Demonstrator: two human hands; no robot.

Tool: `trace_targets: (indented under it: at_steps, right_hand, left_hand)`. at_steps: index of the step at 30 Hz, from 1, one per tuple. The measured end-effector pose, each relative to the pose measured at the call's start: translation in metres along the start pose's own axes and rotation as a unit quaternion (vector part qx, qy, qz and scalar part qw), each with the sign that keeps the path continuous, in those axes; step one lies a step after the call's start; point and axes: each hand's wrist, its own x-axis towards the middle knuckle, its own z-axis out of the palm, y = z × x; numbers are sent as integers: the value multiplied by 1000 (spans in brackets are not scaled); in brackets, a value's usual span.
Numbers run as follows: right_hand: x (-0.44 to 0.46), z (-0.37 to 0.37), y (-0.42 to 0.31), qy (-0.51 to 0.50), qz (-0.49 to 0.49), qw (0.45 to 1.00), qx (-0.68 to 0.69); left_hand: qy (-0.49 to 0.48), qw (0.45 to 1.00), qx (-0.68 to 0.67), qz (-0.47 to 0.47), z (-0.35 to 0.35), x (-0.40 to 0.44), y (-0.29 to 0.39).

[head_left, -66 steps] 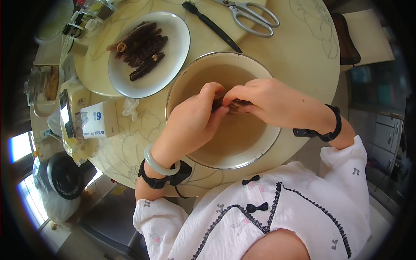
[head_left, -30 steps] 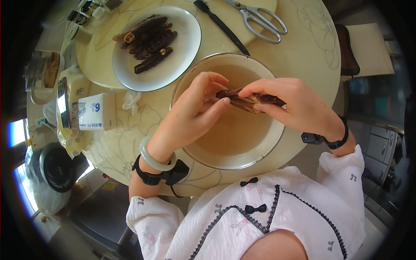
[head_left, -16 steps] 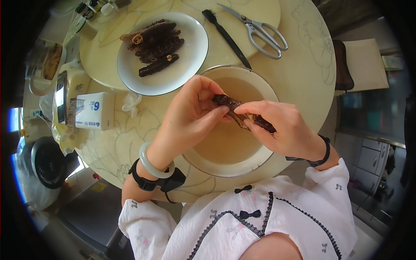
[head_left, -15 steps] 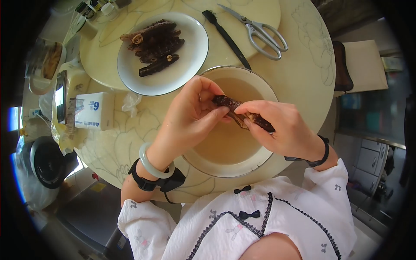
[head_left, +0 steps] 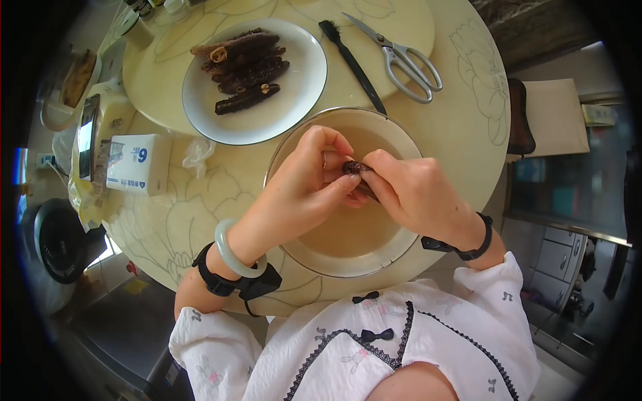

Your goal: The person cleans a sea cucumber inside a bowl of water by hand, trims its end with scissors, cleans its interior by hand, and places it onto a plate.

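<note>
Over a white enamel basin (head_left: 394,250) of cloudy brownish water, both hands hold one dark brown, bumpy piece (head_left: 354,168) that looks like sea cucumber. My left hand (head_left: 317,177) grips its left end between thumb and fingers. My right hand (head_left: 411,190) pinches its other end, with the fingertips of both hands close together. Much of the piece is hidden behind the fingers. Up and to the left, a white plate (head_left: 301,90) with a blue rim bears several similar dark pieces (head_left: 251,72).
Beyond the basin lie a black brush (head_left: 353,67) and silver scissors (head_left: 401,63). To the left are a crumpled clear plastic bit (head_left: 198,155), a white tissue pack (head_left: 139,164) and a phone (head_left: 87,137). Small jars (head_left: 136,28) stand at the upper left.
My hands have drawn closer together and turned the piece, which was stretched out between them and is now mostly covered by fingers. The camera view has shifted slightly.
</note>
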Motion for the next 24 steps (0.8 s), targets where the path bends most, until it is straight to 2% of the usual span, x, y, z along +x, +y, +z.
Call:
trace_targets:
  at_steps: [3, 8, 13, 15, 17, 19, 21, 24]
  right_hand:
    - [2, 0, -1, -4, -3, 1000, -8]
    - [6, -1, -1, -6, 5, 1000, 9]
    - [6, -4, 2, -30, 74, 984, 158]
    - [6, -6, 3, -44, 89, 979, 176]
    - [6, -8, 2, -57, 104, 974, 194]
    - [7, -12, -3, -88, 159, 951, 249]
    - [6, -13, -3, -90, 161, 949, 256]
    - [5, -14, -4, -82, 162, 950, 256]
  left_hand:
    - [8, 999, 18, 30, 2, 0, -5]
    - [8, 999, 21, 22, 1, -1, -4]
    - [-9, 1000, 12, -4, -1, -2, -1]
    - [-15, 999, -50, 3, -1, -1, -4]
    - [-19, 998, -63, -7, -3, -1, -3]
    - [-23, 997, -75, -16, -3, -1, 0]
    - [-22, 995, -93, -37, -3, -1, 2]
    - [-22, 999, -46, -11, 0, -2, 1]
